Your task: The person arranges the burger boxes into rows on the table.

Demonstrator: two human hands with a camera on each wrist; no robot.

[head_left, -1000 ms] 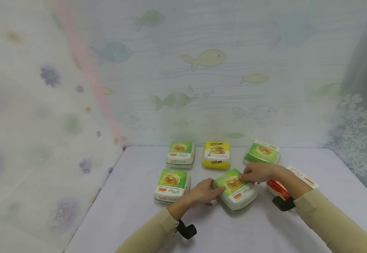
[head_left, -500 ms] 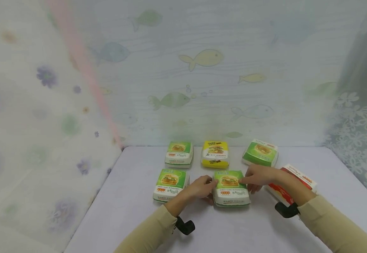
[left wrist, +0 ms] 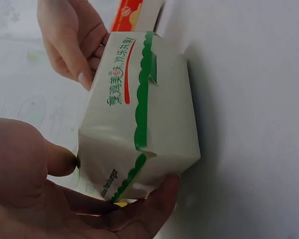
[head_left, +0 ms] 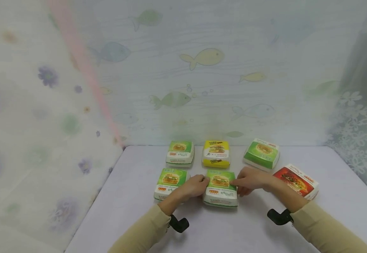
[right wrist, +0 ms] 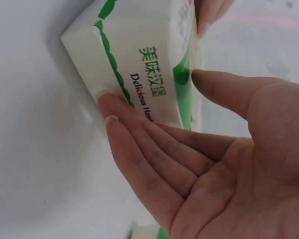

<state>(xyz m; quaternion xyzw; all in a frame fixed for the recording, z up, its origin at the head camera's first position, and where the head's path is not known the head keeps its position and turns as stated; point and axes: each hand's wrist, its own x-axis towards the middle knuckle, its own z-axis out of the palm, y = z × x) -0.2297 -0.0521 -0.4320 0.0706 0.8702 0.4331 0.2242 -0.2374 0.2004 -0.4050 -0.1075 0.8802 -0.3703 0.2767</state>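
Between the two hands, a green-and-white hamburger box (head_left: 220,191) sits squared to the front of the white table. My left hand (head_left: 193,187) holds its left side, the thumb at the top edge and the fingers low on the side wall, as the left wrist view shows on the box (left wrist: 107,119). On the opposite side my right hand (head_left: 253,181) has its thumb at the top edge and its fingertips against the printed side wall; the right wrist view shows that hand (right wrist: 214,154) up close. The box lid is closed.
Behind stand a green box (head_left: 180,154), a yellow box (head_left: 216,154) and an angled green box (head_left: 262,154). Left of the left hand is another green box (head_left: 170,181), partly covered by it. A red box (head_left: 297,181) lies angled beyond the right forearm. A patterned curtain (head_left: 202,105) hangs behind the table.
Both hands have turned the held hamburger box from a slant to straight and shifted it left, closer to the front-left green box. The red box shows more fully now.
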